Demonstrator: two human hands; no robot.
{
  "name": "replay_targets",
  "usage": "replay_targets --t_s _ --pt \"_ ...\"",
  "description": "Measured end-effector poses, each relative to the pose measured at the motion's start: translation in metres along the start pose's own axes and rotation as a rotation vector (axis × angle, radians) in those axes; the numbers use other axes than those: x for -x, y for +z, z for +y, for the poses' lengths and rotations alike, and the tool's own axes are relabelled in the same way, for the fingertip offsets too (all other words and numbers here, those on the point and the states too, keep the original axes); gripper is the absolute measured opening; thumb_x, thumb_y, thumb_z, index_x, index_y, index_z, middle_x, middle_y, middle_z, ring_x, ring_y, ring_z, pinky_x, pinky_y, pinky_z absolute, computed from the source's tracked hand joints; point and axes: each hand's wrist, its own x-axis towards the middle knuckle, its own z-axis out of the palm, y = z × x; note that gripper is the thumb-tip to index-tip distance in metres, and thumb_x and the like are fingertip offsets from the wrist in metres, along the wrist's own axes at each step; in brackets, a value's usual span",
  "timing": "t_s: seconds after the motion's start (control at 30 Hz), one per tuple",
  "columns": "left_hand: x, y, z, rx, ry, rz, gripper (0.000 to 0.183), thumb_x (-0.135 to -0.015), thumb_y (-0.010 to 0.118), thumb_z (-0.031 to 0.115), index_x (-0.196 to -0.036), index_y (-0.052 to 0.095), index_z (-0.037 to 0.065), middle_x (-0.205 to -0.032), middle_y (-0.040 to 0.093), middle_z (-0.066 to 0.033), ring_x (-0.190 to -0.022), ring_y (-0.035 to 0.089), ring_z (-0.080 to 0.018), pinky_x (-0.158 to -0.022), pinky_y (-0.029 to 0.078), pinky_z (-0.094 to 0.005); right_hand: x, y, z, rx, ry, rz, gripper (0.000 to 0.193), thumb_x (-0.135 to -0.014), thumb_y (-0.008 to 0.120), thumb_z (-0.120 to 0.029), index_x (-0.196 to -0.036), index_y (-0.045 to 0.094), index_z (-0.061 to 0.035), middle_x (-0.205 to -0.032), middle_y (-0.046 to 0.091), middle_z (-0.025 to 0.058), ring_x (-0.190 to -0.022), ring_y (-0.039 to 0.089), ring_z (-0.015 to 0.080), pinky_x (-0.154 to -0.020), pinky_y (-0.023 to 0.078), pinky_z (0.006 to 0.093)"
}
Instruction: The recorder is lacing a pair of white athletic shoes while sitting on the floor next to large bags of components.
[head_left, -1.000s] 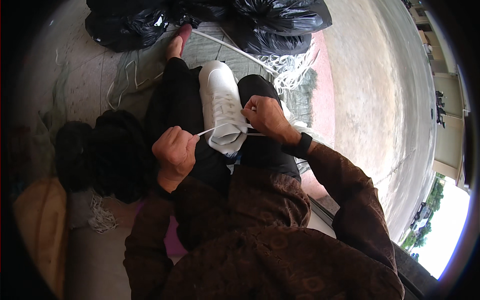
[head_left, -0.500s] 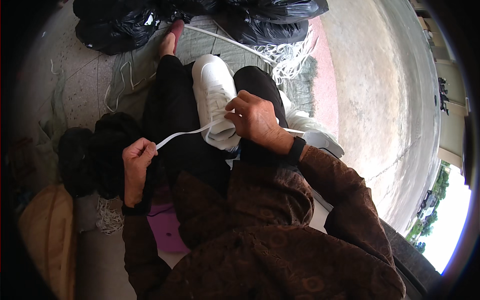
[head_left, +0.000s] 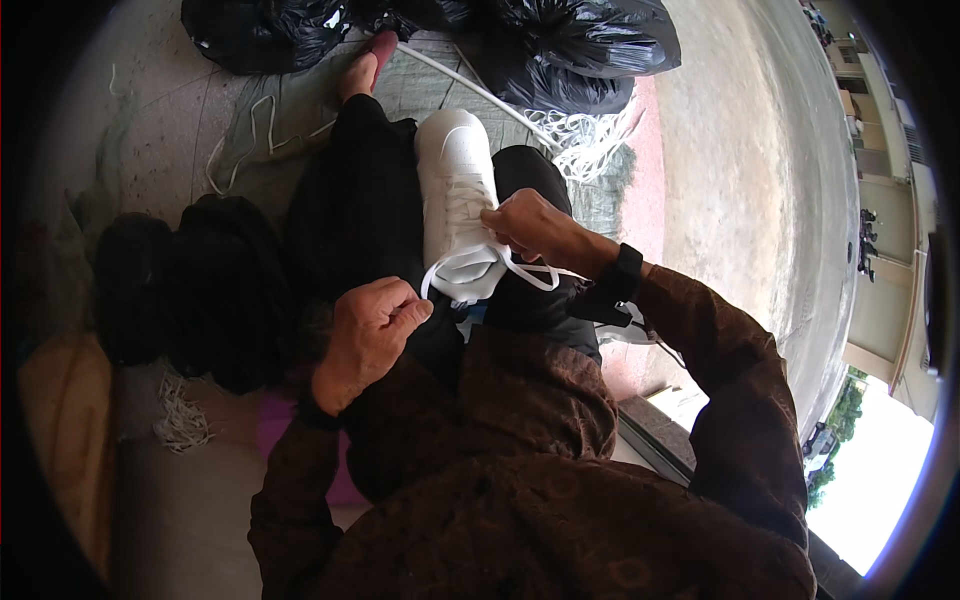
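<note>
A white sneaker (head_left: 455,165) lies between my thighs, toe pointing away from me and its opening toward me. White lacing crosses its tongue. My left hand (head_left: 372,330) is closed near the heel, with the white shoelace (head_left: 428,278) pinched between thumb and fingers. From there the lace rises in a short curve to the shoe's collar. At the right side of the eyelets my right hand (head_left: 530,222) is closed against the lacing, its fingertips pinched; the bit they grip is mostly hidden. Another stretch of lace loops out below that hand.
Black plastic bags (head_left: 580,50) lie at the far side, beside a heap of white laces (head_left: 590,140) and a white rod (head_left: 470,85). Dark cloth bundles (head_left: 225,290) sit at left, above a small pile of laces (head_left: 183,420). A wooden board (head_left: 65,430) stands at far left.
My left hand has moved right and closer to the sneaker, and the long stretched lace is now short and curved. My right hand has shifted from the opening to the eyelets.
</note>
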Motion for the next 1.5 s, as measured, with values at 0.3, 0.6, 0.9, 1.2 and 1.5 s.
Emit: replay_targets --t_s 0.3,0.6,0.9,1.2,1.5 --pt "0.027 -0.059 -0.048 1.377 -0.176 0.033 0.035 -0.099 0.058 0.025 -0.071 0.046 0.008 -0.064 0.034 0.0034 -0.057 0.03 -0.008 -0.052 0.024 -0.0249 0.013 -0.027 0.033 -0.007 -0.169 0.489 0.023 -0.091 0.06 -0.016 -0.095 0.069 0.0044 -0.076 0.068 0.0138 -0.069 0.066 0.0179 -0.066 0.052 0.0308" --pt "-0.027 -0.117 -0.091 1.58 -0.074 0.393 0.019 -0.104 0.045 0.014 -0.089 0.048 0.002 -0.098 0.051 -0.0089 -0.101 0.051 -0.0211 -0.101 0.041 -0.0394 0.064 0.011 0.032 0.085 -0.457 0.608 0.006 -0.088 0.062 -0.003 -0.093 0.065 -0.0004 -0.081 0.068 0.0113 -0.071 0.068 0.0222 -0.067 0.053 0.0309" --pt "-0.043 -0.018 -0.02 0.642 -0.268 0.207 0.015 -0.102 0.053 0.016 -0.093 0.057 0.005 -0.069 0.047 0.0031 -0.058 0.038 -0.003 -0.051 0.03 -0.019 -0.002 -0.102 0.109 -0.195 -0.332 0.878 0.021 -0.088 0.064 -0.018 -0.092 0.069 0.0019 -0.079 0.07 0.0101 -0.072 0.065 0.0174 -0.07 0.051 0.0312" --pt "-0.032 0.047 -0.012 0.331 -0.116 0.102 0.008 -0.096 0.059 0.006 -0.09 0.062 0.001 -0.075 0.06 -0.001 -0.06 0.051 -0.0048 -0.053 0.042 -0.0202 0.029 0.03 0.045 0.569 -0.654 0.781 0.009 -0.075 0.064 -0.001 -0.079 0.059 -0.0074 -0.081 0.054 0.0069 -0.081 0.055 0.0279 -0.075 0.04 0.039" --pt "-0.035 0.041 -0.008 0.386 -0.159 0.194 0.007 -0.093 0.061 0.003 -0.087 0.061 0.001 -0.072 0.056 -0.0007 -0.058 0.051 -0.0063 -0.052 0.042 -0.0218 0.031 0.024 0.039 0.872 -0.757 0.665 0.024 -0.066 0.067 -0.009 -0.089 0.06 -0.006 -0.089 0.054 0.0105 -0.091 0.052 0.0287 -0.082 0.037 0.0445"
